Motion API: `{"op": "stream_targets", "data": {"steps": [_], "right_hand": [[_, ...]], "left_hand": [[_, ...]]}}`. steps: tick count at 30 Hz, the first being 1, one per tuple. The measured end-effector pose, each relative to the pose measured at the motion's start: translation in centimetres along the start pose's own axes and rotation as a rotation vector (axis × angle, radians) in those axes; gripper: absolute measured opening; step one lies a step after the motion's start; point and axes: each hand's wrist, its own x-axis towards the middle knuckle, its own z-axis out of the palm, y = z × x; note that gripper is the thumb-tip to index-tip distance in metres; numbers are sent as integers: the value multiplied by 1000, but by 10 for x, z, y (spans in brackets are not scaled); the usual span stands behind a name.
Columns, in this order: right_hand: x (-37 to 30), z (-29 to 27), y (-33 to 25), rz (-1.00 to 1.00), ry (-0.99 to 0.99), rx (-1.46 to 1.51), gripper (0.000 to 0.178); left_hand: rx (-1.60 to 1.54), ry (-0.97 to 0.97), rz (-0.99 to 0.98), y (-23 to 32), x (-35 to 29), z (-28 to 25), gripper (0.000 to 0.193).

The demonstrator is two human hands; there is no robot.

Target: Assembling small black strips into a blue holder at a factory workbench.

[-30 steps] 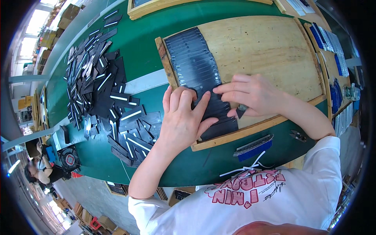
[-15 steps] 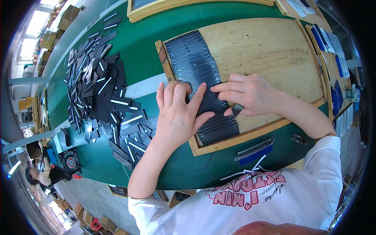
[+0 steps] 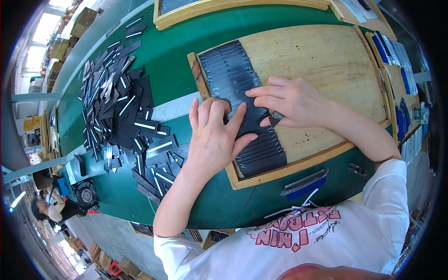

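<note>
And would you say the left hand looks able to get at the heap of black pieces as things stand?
Probably yes: the heap of black pieces lies left of the left hand, and nothing seems to block the way, though it would first leave the black strips it rests on.

The tray point(image 3: 322, 56) rests on the table point(image 3: 172, 51). A row of strips point(image 3: 228, 67) lies inside, along its left end; the left hand point(image 3: 212, 133) and right hand point(image 3: 291, 102) are on the row. Loose pieces point(image 3: 112, 102) lie left of the tray. Behind: a second tray point(image 3: 172, 19). In front: a bundle point(image 3: 305, 184), pliers point(image 3: 357, 169) to its right.
</note>
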Motion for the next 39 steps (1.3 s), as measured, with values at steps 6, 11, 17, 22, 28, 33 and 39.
{"op": "stream_targets", "data": {"steps": [6,11,17,22,28,33,39], "right_hand": [[2,-4,-4,21,-59,-4,38],[1,-4,-3,29,-63,3,38],[5,-4,0,61,-67,53,39],[14,2,17,60,30,-13,44],[18,6,20,48,29,-36,46],[18,7,19,66,30,-17,45],[18,8,19,65,46,2,44]], "left_hand": [[-9,10,-18,-8,7,-3,58],[84,56,-36,-12,16,1,61],[91,43,-38,-15,17,1,60],[88,41,-30,-15,19,1,59],[60,27,-34,-18,21,3,58],[-1,45,-58,-26,30,-3,59],[93,76,-57,-35,40,5,57]]}}
